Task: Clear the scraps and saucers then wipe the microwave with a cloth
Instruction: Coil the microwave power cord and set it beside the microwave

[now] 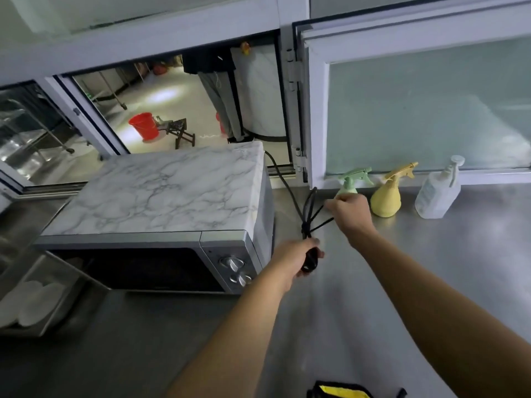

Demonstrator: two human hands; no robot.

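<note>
Both hands work the black power cord [309, 222]: left hand [298, 258] grips the bundled loops, right hand [349, 211] pinches a strand just beyond. Keeping the loops even and slack should avoid tugging the microwave [161, 214], left of both hands. Yellow cloth [340, 392] lies nearest the viewer.

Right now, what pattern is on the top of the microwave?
White marble with grey veins on the microwave top; clearest in the head view.

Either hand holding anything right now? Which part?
Both hold the microwave's black power cord. The left hand grips its bunched loops; the right hand pinches a strand farther along, in front of the green spray bottle.
</note>
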